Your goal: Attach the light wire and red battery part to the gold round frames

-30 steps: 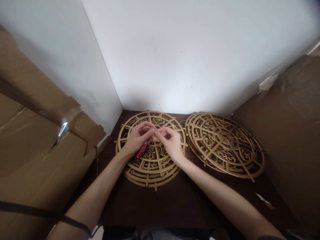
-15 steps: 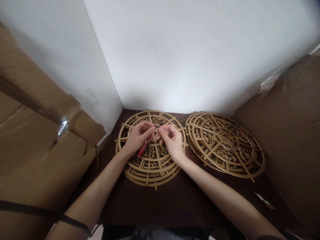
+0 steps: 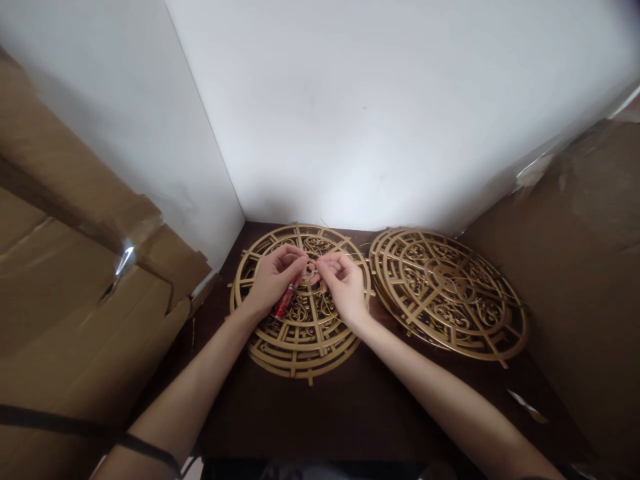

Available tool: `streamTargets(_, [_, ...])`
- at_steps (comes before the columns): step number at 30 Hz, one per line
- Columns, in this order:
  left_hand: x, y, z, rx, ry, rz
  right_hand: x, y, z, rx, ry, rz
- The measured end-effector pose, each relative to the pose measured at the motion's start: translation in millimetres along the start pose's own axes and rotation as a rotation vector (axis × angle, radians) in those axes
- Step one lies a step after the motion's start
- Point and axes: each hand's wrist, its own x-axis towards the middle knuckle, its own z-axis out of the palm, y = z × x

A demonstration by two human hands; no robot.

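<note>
While both hands meet over the left stack of gold discs (image 3: pixel 300 327), I read the head view like this. My left hand (image 3: pixel 273 280) is curled shut w/ a red tool (image 3: pixel 285 301) tucked in the palm; the red body sticks out below the fingers, slanting down toward the near-left. My right hand (image 3: pixel 343 283) is pinched closed, thumb and forefinger tips together, right by the left fingertips. Something small sits between the two sets of fingertips, prob. a thin gold wire (image 3: pixel 327 308), since a faint strand loops down below the right hand, but it's too fine to say for sure what the pinch holds. Hands are touching or nearly so; can't tell which.

The left stack is several fretwork discs piled flat, lying toward the back-left corner of the dark tabletop (image 3: pixel 350 413), its far rim near the wall. The hands hover over its middle, wrists resting on or just above the top disc.

A second stack of gold discs (image 3: pixel 450 293) lies just beside it to the right, toward the back-right corner, rims almost meeting the first stack. Untouched.

Cardboard sheets (image 3: pixel 75 280) lean along the left edge of the tabletop, w/ a strip of shiny tape on them. More cardboard (image 3: pixel 590 253) stands along the right edge. A small scrap (image 3: pixel 523 403) lies near the front-right corner. White wall (image 3: pixel 375 100) behind everything. A dark band (image 3: pixel 145 448) circles my left forearm.
</note>
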Motion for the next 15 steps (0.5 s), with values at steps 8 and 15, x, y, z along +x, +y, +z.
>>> streamTargets(8, [0.3, -2.2, -0.7, -0.011, 0.013, 0.017, 0.5, 0.5, -0.4, -0.014, -0.033, 0.017])
streamTargets(15, [-0.3, -4.1, -1.8, 0.049, -0.002, 0.049, -0.1, -0.6, -0.3, -0.041, -0.029, 0.03])
